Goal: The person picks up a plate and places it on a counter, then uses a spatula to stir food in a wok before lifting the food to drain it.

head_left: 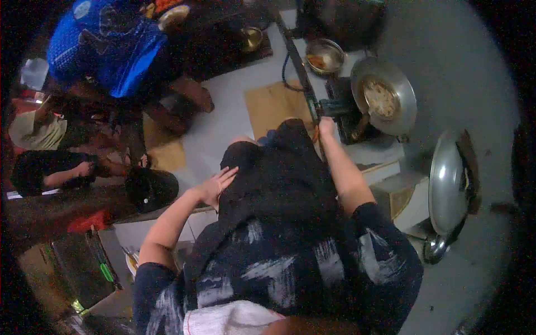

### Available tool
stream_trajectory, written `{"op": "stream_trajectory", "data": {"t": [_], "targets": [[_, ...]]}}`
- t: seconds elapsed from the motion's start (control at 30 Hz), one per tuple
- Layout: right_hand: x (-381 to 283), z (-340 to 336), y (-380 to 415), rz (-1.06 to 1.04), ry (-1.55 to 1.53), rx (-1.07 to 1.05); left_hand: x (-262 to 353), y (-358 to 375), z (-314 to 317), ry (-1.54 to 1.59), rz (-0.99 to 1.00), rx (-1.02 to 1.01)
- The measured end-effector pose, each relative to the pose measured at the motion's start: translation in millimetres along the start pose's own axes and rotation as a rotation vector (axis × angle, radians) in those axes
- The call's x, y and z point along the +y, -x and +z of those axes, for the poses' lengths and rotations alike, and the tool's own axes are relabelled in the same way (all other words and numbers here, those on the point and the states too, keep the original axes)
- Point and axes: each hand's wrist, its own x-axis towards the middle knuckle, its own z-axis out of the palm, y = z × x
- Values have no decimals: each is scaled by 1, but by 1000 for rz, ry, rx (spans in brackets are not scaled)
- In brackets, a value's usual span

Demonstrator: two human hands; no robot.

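My left hand (213, 188) lies flat on the dark cloth over my thigh, its fingers spread and nothing in it. My right hand (326, 127) is closed at the edge of the stove (341, 106), near its knob area; what it grips is too small to make out. Just right of that hand, a wide metal wok (406, 106) sits on the stove with pale food (381, 99) in it. A smaller metal bowl (325, 56) with orange-brown food stands beyond the stove.
A person in blue (117, 50) is at the upper left, and another person's hand (85, 169) shows at the left. Brown cardboard (273, 109) lies on the floor ahead. A large metal lid (446, 181) stands at the right.
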Motion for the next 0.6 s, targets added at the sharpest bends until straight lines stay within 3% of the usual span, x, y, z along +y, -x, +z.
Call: {"op": "stream_trajectory", "data": {"t": [0.07, 0.17, 0.3, 0.37, 0.43, 0.47, 0.6], "targets": [[21, -20, -12, 52, 36, -95, 1, 2, 2, 17, -32, 0], [2, -35, 7, 80, 4, -71, 1, -3, -2, 31, -47, 39], [1, -23, 22, -222, -17, -372, 2, -6, -5, 3, -107, -34], [-76, -60, 79, -360, 31, -674, 5, -7, -8, -4, -97, -39], [-22, -33, 79, -489, 502, -467, 3, -8, -7, -15, -89, -41], [-14, -32, 82, -319, 435, -526, 2, -8, -6, -23, -78, -22], [-3, -22, 61, -145, 453, -484, 1, -6, -2, -17, -90, -4]]}}
